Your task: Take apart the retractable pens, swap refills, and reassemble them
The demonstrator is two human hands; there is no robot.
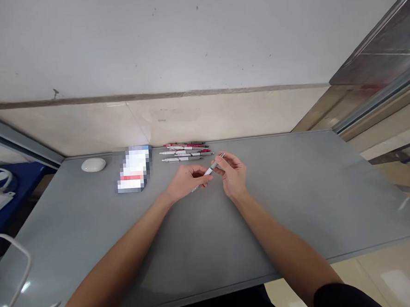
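A pen (209, 171) with a white barrel and a grey section ending in a metal tip slants up to the right between my hands. My left hand (187, 180) pinches its lower, white part. The fingers of my right hand (232, 170) close round its upper, grey part near the tip. Just behind my hands, several pens (182, 158) lie side by side on the grey table, some white and grey, some red. My fingers hide parts of the held pen.
Left of the pens lies a phone-like object (133, 169), blurred out, and a white rounded case (93, 165). A white cable (27, 257) loops over the table's left edge. A tiled wall (223, 115) bounds the grey table (297, 189) at the back.
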